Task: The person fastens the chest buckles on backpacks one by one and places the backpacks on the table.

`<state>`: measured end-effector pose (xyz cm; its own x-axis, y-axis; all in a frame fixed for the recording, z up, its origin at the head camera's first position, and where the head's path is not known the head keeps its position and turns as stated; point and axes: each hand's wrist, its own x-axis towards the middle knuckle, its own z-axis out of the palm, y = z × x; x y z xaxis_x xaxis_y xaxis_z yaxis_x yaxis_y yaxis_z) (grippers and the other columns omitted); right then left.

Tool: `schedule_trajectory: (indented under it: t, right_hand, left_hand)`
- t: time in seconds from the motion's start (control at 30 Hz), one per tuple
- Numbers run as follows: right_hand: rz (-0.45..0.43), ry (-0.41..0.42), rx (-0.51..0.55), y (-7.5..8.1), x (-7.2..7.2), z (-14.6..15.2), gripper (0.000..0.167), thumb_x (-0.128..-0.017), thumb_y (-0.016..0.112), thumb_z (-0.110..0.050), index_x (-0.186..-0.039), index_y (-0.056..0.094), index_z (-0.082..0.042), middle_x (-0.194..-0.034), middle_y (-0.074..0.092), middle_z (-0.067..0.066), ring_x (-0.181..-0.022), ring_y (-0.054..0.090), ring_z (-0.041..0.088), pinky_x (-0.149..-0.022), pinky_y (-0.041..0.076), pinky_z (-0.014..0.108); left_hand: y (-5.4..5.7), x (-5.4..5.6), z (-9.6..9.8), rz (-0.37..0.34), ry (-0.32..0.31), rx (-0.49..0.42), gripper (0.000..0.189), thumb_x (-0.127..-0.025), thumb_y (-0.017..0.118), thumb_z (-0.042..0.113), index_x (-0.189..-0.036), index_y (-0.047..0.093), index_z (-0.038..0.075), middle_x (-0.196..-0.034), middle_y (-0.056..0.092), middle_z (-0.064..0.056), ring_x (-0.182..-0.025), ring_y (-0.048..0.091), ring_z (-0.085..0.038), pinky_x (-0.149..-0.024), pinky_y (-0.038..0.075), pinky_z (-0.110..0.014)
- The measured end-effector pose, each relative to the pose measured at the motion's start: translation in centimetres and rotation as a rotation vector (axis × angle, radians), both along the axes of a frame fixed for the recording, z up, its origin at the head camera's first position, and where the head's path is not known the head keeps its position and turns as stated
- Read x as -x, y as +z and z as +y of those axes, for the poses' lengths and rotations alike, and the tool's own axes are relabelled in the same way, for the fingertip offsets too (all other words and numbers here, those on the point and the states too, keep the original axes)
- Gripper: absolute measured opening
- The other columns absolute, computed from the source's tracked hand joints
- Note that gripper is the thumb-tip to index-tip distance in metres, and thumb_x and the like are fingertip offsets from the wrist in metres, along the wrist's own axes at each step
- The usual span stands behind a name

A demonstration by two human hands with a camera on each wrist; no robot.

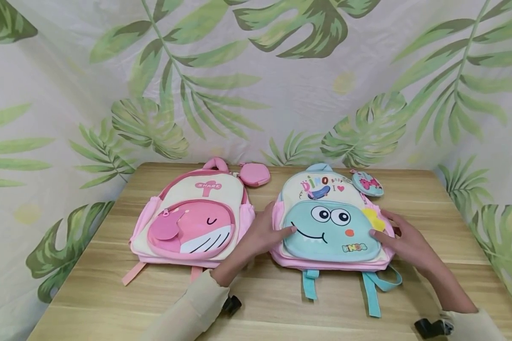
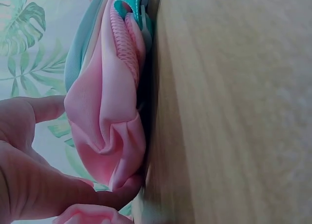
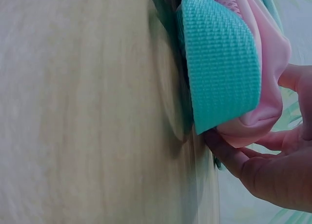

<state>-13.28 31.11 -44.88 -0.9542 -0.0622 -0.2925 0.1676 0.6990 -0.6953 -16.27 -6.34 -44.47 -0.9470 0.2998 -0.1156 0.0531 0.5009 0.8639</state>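
1. A person's left hand (image 1: 268,232) grips the left side of a dinosaur backpack (image 1: 330,222), thumb on the front and fingers curled round the pink side, reaching under it at the tabletop.
2. The right hand (image 1: 405,241) holds the opposite side in a matching grip, thumb beside the yellow trim (image 1: 374,219), fingers tucked low beneath a loop of teal strap (image 3: 222,63).
3. The dinosaur backpack lies front up on a wood-grain table (image 1: 111,303), right of the middle, its blue handle (image 1: 320,167) toward the far edge and teal straps trailing toward the near side.
4. A small round pouch (image 1: 368,183) hangs off its upper right, resting toward the table's far right corner.
5. Well toward the far left corner, just beyond the left hand, a pink shark backpack (image 1: 196,218) lies front up, with a pink pouch (image 1: 255,174) at its upper right, near the far edge.
6. Light sleeves (image 1: 192,303) and black wrist devices (image 1: 232,305) mark both arms; leaf-print cloth (image 1: 290,94) hangs behind the far edge and along both sides of the table.
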Motion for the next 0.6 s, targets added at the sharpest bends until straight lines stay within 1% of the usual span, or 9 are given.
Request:
schedule_trajectory:
  t: [0.1, 0.2, 0.4, 0.43, 0.5, 0.6]
  right_hand:
    - [0.011, 0.003, 0.001, 0.0, 0.0, -0.1, 0.095, -0.104, 0.065, -0.054, -0.170, 0.021, -0.002, -0.168, 0.027, 0.037, -0.144, 0.040, 0.057, -0.110, 0.045, 0.073]
    - [0.030, 0.008, -0.008, -0.1, -0.1, -0.1, 0.093, -0.104, 0.065, -0.055, -0.169, 0.025, -0.002, -0.168, 0.028, 0.037, -0.144, 0.041, 0.058, -0.110, 0.044, 0.074]
    - [0.053, 0.014, -0.003, -0.2, -0.1, -0.1, 0.088, -0.104, 0.065, -0.054, -0.167, 0.031, -0.003, -0.168, 0.029, 0.036, -0.143, 0.043, 0.059, -0.109, 0.046, 0.074]
    - [0.055, 0.013, 0.001, -0.2, -0.1, -0.1, 0.088, -0.104, 0.065, -0.053, -0.167, 0.031, -0.003, -0.168, 0.030, 0.036, -0.143, 0.043, 0.059, -0.109, 0.046, 0.074]
    - [0.057, 0.012, 0.005, -0.2, -0.2, -0.1, 0.087, -0.104, 0.064, -0.053, -0.167, 0.032, -0.003, -0.168, 0.030, 0.037, -0.143, 0.043, 0.060, -0.109, 0.046, 0.074]
    - [0.050, 0.006, 0.005, -0.3, -0.2, -0.2, 0.086, -0.105, 0.064, -0.052, -0.167, 0.032, -0.004, -0.168, 0.029, 0.037, -0.142, 0.044, 0.060, -0.109, 0.047, 0.073]
  left_hand:
    - [0.3, 0.0, 0.0, -0.004, 0.020, 0.028, 0.091, -0.096, 0.081, 0.028, -0.168, 0.030, 0.005, -0.165, 0.048, -0.019, -0.149, 0.050, -0.033, -0.128, 0.037, -0.053]
    - [0.6, -0.1, 0.1, 0.001, 0.045, 0.036, 0.089, -0.095, 0.081, 0.025, -0.167, 0.032, 0.006, -0.165, 0.047, -0.019, -0.151, 0.047, -0.034, -0.129, 0.035, -0.054]
    - [1.6, -0.3, -0.2, 0.030, 0.103, 0.039, 0.088, -0.094, 0.082, 0.025, -0.165, 0.035, 0.003, -0.164, 0.048, -0.021, -0.153, 0.046, -0.036, -0.128, 0.037, -0.055]
    - [1.8, -0.3, -0.3, 0.038, 0.109, 0.035, 0.087, -0.094, 0.082, 0.024, -0.165, 0.037, 0.003, -0.163, 0.049, -0.020, -0.152, 0.047, -0.036, -0.127, 0.039, -0.055]
    - [2.3, -0.3, -0.3, 0.039, 0.121, 0.013, 0.085, -0.094, 0.083, 0.023, -0.165, 0.038, 0.006, -0.162, 0.051, -0.019, -0.148, 0.053, -0.035, -0.121, 0.046, -0.053]
    - [3.1, -0.4, -0.4, 0.034, 0.139, -0.037, 0.084, -0.094, 0.083, 0.020, -0.165, 0.040, 0.012, -0.161, 0.054, -0.016, -0.140, 0.062, -0.035, -0.108, 0.058, -0.048]
